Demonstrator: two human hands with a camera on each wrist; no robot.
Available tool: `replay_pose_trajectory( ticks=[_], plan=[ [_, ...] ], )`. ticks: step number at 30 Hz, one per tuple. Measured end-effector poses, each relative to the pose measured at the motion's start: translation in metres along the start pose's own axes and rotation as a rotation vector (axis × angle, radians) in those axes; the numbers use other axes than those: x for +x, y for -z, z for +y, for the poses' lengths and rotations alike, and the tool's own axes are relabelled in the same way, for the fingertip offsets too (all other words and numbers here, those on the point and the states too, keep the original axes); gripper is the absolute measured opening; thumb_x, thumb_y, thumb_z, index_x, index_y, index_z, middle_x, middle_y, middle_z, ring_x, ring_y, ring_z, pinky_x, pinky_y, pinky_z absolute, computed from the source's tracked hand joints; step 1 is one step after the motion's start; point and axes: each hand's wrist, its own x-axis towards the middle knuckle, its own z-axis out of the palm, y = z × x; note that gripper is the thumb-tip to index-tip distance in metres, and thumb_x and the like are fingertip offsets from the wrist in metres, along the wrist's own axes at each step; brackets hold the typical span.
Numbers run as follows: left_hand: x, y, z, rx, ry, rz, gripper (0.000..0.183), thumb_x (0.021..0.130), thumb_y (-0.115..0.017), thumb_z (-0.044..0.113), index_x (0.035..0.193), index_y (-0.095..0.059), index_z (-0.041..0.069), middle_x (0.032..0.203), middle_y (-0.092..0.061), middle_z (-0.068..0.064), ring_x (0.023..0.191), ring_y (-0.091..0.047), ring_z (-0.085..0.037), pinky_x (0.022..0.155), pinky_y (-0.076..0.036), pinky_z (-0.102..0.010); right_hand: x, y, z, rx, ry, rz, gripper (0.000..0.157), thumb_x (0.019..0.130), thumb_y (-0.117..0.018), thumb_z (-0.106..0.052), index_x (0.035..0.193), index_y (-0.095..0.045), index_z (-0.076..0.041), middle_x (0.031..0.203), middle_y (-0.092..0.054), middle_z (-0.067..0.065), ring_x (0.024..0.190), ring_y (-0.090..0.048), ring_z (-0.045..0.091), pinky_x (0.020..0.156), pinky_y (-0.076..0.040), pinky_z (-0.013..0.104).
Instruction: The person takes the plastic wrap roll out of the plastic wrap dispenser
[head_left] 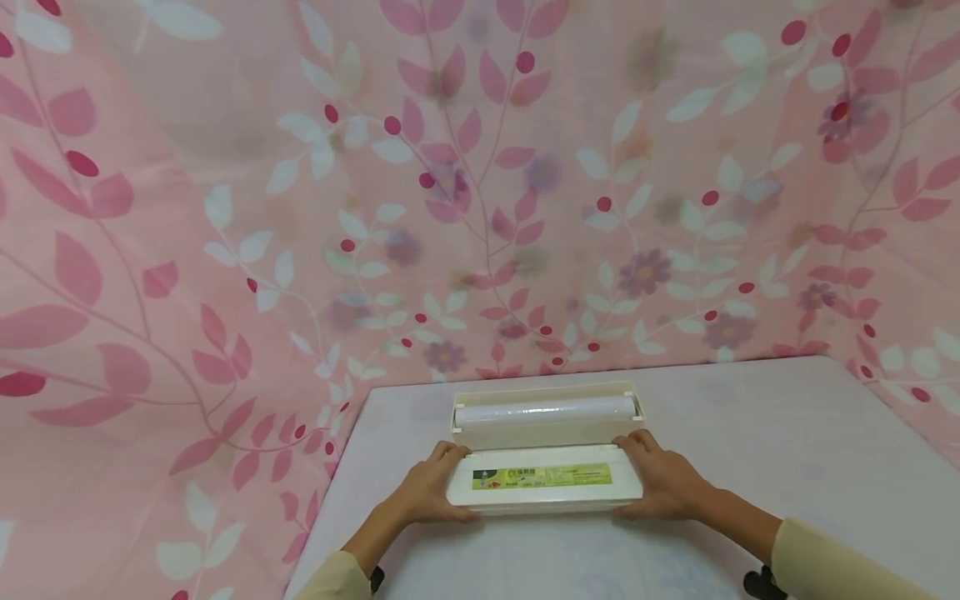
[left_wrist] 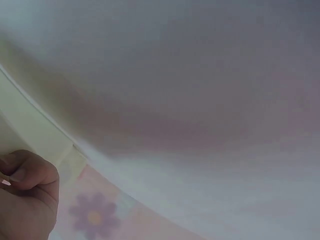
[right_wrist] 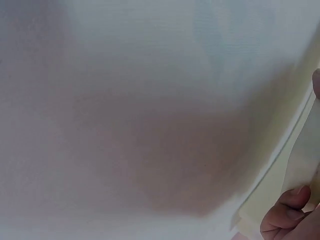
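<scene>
A cream box (head_left: 545, 436) stands open on the table, a roll of cling film (head_left: 545, 412) lying lengthwise inside it. In front of the box is its white lid (head_left: 555, 498), with a green and yellow label (head_left: 542, 476) facing up. My left hand (head_left: 429, 486) grips the lid's left end, thumb at the near edge and fingers at the far edge. At the other end my right hand (head_left: 663, 479) holds it the same way. Both wrist views catch only part of the left hand (left_wrist: 27, 195) and right hand (right_wrist: 290, 215). Whether lid and box are joined, I cannot tell.
A pale cloth covers the table (head_left: 757, 433), seen to the left, right and near side of the box. Behind and beside it hangs a pink curtain (head_left: 480, 250) with leaves and flowers, meeting the table's back edge.
</scene>
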Motion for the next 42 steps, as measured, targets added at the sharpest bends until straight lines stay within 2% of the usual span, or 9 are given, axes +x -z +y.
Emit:
replay_pose_trajectory(
  ticks=[10,15,28,35,42],
  plan=[
    [0.006,-0.002,-0.005,0.039,-0.003,-0.03,0.107,0.054,-0.082,0.074,0.141,-0.044,0.025,0.131,-0.046,0.004,0.09,-0.053,-0.012,0.072,-0.046,-0.031,0.002,-0.007,-0.001,0.014,-0.097,-0.074,0.108,0.053,-0.087,-0.066,0.137,-0.045,-0.014,0.125,-0.047,0.008,0.081,-0.052,0.013,0.065,-0.044,0.028],
    [0.007,-0.005,-0.004,-0.007,0.02,-0.061,0.106,0.055,-0.082,0.073,0.141,-0.044,0.025,0.133,-0.046,0.003,0.094,-0.053,-0.013,0.076,-0.046,-0.033,0.003,-0.007,0.002,0.023,-0.089,-0.083,0.109,0.051,-0.087,-0.068,0.135,-0.046,-0.013,0.123,-0.048,0.008,0.082,-0.052,0.013,0.065,-0.045,0.028],
    [0.016,-0.01,-0.009,-0.011,0.046,-0.107,0.105,0.057,-0.082,0.073,0.141,-0.042,0.026,0.135,-0.044,0.003,0.097,-0.053,-0.015,0.081,-0.048,-0.034,0.006,-0.01,0.008,0.055,-0.117,-0.107,0.108,0.052,-0.087,-0.067,0.136,-0.047,-0.013,0.125,-0.048,0.009,0.086,-0.053,0.015,0.069,-0.046,0.031],
    [0.02,-0.012,-0.012,0.0,0.071,-0.111,0.107,0.056,-0.081,0.076,0.142,-0.04,0.028,0.137,-0.042,0.003,0.099,-0.052,-0.015,0.082,-0.048,-0.036,0.009,-0.012,0.009,0.058,-0.102,-0.094,0.107,0.052,-0.087,-0.067,0.135,-0.048,-0.011,0.123,-0.048,0.01,0.086,-0.054,0.016,0.069,-0.047,0.031],
    [0.018,-0.013,-0.012,-0.04,0.095,-0.155,0.106,0.057,-0.082,0.072,0.143,-0.037,0.029,0.138,-0.04,0.001,0.099,-0.052,-0.016,0.085,-0.05,-0.036,0.01,-0.015,0.012,0.072,-0.102,-0.106,0.109,0.051,-0.087,-0.068,0.136,-0.047,-0.012,0.126,-0.047,0.011,0.089,-0.055,0.017,0.07,-0.047,0.033]
  ],
)
